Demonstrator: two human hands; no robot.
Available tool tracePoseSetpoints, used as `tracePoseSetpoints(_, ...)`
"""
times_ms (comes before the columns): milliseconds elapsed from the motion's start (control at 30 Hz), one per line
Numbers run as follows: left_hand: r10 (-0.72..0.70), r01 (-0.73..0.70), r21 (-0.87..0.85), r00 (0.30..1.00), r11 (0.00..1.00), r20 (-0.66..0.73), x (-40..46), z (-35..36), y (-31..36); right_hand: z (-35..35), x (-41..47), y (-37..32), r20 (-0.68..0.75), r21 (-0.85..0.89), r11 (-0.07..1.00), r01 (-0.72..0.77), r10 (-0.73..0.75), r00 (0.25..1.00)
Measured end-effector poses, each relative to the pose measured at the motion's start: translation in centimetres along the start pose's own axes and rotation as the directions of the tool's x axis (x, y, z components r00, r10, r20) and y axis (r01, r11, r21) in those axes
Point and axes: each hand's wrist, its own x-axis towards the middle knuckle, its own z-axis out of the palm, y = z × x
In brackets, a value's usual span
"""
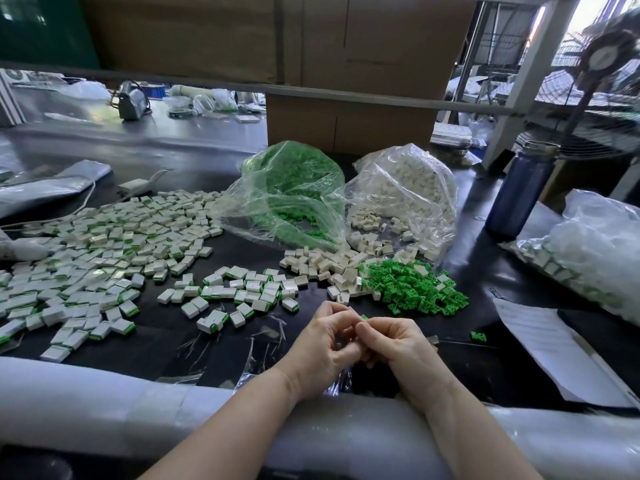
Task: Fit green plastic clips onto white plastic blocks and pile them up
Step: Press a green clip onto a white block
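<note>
Left hand (323, 342) and right hand (393, 341), fingers curled, form a joint grip on a green clip (364, 317) at the fingertips, with loose green clips (412, 289) and white blocks (322, 263) on the worktop (156, 341) just beyond.

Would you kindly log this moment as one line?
left hand: pinching block | right hand: pressing green clip | finished pile: left

Pretty dim indoor light overall, with blown-out daylight from the window (588, 15) far up and right of the hands. Soft glare streaks on the dark tabletop (207, 140) well beyond them. Wide-angle bending curves the edges, and the fan (602, 64) at far right looks smeared. Shadows are faint.
</note>
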Motion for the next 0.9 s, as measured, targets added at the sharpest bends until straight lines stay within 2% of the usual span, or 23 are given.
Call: tracePoseSetpoints(900,0.017,-0.018,0.039,1.000,0.999,0.016,0.16,0.20,-0.10,0.35,-0.27,-0.32,-0.014,0.042,0.999,0.034,-0.033,0.999)
